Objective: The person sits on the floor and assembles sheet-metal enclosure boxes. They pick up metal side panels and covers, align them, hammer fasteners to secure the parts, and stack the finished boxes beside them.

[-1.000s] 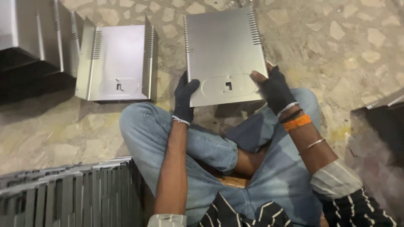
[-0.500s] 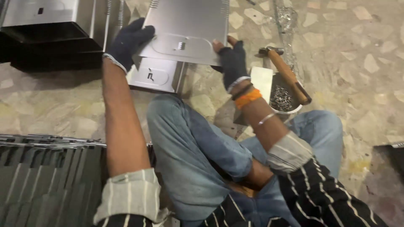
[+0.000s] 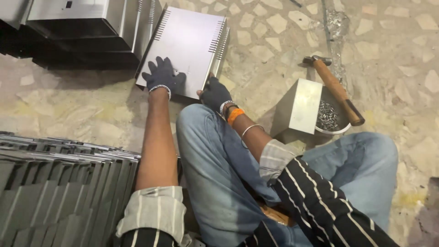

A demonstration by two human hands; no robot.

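Head view: a terrazzo floor (image 3: 393,50) is occupied by a seated person in blue jeans and a striped shirt. At lower left a dense row of grey sheet-metal panels (image 3: 59,183) is stood on edge; too many overlap for an exact count. At upper left a stack of folded metal covers (image 3: 77,20) is seen, at least three. One slotted metal cover (image 3: 190,43) is laid flat on the floor just beside that stack, apparently in the placing step. The left hand (image 3: 162,75), gloved, is spread flat and pressed on the cover's near edge, gripping nothing. The right hand (image 3: 215,93), gloved, is closed around the cover's near right corner. Letting go cleanly would seem to call for the cover to be squared against the stack first. To the right, one small metal box (image 3: 299,105), one bowl of screws (image 3: 327,116) and one wooden-handled hammer (image 3: 336,89) laid across the bowl are noted.
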